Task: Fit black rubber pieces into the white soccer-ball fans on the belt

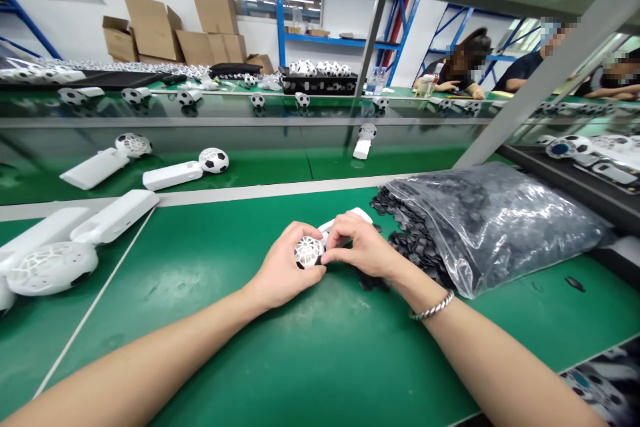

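Note:
My left hand (286,260) is wrapped round a white soccer-ball-shaped head (309,251) with an open lattice front. Its white handle (361,215) points away to the right, partly behind my other hand. My right hand (363,243) pinches thumb and forefinger together at the right edge of the ball; whatever lies between those fingertips is too small or hidden to make out. Just right of it, a heap of small black plastic pieces (417,250) spills from a clear plastic bag (505,220) onto the green table (320,360).
More white ball-headed units (53,267) lie at the left. Beyond the pale table edge, a green conveyor carries others (214,160). A grey post (545,67) slants down at the right, near a black tray (595,173) of parts. Several people sit across the line.

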The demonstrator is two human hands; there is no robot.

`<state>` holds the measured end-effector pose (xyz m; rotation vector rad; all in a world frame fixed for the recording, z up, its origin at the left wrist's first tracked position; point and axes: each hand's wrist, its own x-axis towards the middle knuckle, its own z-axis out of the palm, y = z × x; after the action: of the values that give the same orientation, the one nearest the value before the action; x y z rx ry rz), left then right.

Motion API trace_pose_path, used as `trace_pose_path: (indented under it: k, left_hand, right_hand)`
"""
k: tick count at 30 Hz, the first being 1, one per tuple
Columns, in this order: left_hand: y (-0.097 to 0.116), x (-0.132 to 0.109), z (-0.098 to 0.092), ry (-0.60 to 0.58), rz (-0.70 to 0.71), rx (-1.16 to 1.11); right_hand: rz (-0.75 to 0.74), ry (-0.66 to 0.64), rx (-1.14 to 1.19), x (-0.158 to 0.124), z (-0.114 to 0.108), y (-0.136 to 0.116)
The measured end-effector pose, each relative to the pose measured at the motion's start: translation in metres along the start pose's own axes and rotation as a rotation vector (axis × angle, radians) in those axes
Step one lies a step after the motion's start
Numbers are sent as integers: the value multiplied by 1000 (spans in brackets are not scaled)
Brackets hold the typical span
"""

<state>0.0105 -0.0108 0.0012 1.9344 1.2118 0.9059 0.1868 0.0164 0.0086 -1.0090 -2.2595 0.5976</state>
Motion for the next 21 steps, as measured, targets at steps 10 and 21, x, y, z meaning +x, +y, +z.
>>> trace_pose_path:
  k: [10, 21]
  left_hand:
    - [-4, -1, 2, 23, 44, -23]
    - [-9, 13, 6, 112, 78, 18]
  right_hand:
    - [-125, -75, 74, 7, -3, 3]
    - [20, 73, -72, 6, -5, -1]
